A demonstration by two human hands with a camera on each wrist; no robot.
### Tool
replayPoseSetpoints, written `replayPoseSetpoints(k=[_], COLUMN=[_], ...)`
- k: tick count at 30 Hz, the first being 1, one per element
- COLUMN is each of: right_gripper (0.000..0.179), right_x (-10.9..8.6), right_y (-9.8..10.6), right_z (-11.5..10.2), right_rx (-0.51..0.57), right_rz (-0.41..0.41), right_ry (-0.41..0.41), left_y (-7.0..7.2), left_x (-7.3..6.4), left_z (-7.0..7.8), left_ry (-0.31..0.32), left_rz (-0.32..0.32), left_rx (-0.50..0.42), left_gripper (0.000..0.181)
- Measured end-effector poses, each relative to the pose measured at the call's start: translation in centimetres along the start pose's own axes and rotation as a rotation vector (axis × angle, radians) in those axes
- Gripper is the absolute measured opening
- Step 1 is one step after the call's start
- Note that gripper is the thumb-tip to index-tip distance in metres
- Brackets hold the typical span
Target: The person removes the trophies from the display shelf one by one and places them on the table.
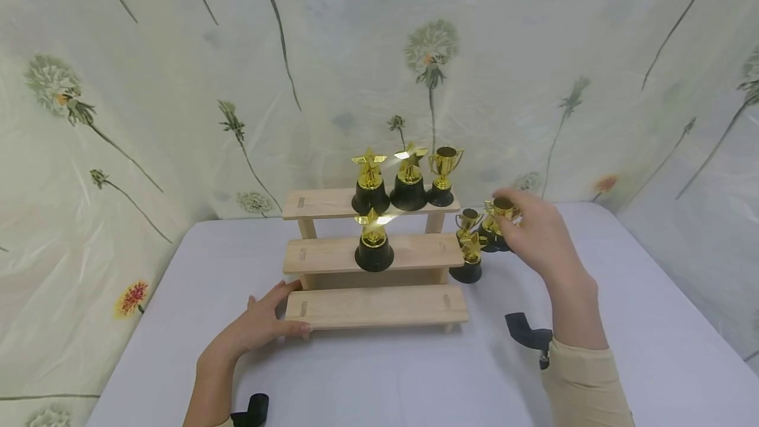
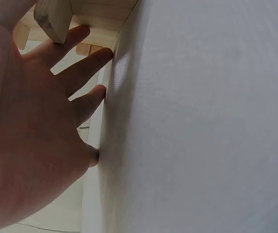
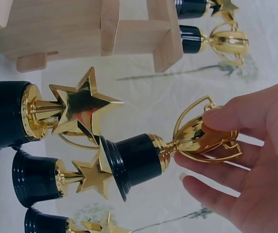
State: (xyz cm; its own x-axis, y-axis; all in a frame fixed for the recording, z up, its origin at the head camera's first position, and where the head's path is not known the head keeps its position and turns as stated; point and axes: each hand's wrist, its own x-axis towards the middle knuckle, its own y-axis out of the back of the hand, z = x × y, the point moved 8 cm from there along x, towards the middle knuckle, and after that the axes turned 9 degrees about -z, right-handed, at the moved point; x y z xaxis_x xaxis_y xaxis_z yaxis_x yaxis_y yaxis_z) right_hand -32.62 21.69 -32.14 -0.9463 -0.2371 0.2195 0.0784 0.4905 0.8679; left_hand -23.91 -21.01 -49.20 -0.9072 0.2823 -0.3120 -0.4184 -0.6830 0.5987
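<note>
My right hand (image 1: 542, 232) pinches a gold trophy cup (image 3: 197, 136) with a black base, thumb on one side of the bowl and fingers on the other. In the right wrist view its base hangs tilted above the bases of several standing trophies, among them a large star trophy (image 3: 80, 107) and a smaller star trophy (image 3: 92, 174). At the left end of the three-tier wooden stand (image 1: 379, 305), my left hand (image 1: 257, 328) rests with fingers spread. Its thumb is at the front of the lowest tier, its other fingers behind; the left wrist view shows them nearly straight.
Two star trophies (image 1: 370, 193) and a cup trophy (image 1: 441, 183) stand on the top tier. One star trophy (image 1: 374, 249) is on the middle tier. Behind the white-covered table (image 1: 379, 381) hangs a dandelion-print sheet (image 1: 356, 71).
</note>
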Motion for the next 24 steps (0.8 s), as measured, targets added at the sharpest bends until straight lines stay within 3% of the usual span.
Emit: replayPoseSetpoints(k=[14,24], right_gripper=[0.040,0.042], right_x=[0.2,0.6], right_y=[-0.4,-2.1], right_z=[0.4,1.2], right_rx=[-0.005,-0.013], right_rz=[-0.030,-0.145], right_ry=[-0.036,-0.069], left_y=[-0.1,-0.1], left_x=[0.0,0.1], left_z=[-0.1,0.1], left_ry=[0.000,-0.012], left_rz=[-0.005,-0.008], left_rx=[-0.006,-0.016], left_gripper=[0.094,0.094])
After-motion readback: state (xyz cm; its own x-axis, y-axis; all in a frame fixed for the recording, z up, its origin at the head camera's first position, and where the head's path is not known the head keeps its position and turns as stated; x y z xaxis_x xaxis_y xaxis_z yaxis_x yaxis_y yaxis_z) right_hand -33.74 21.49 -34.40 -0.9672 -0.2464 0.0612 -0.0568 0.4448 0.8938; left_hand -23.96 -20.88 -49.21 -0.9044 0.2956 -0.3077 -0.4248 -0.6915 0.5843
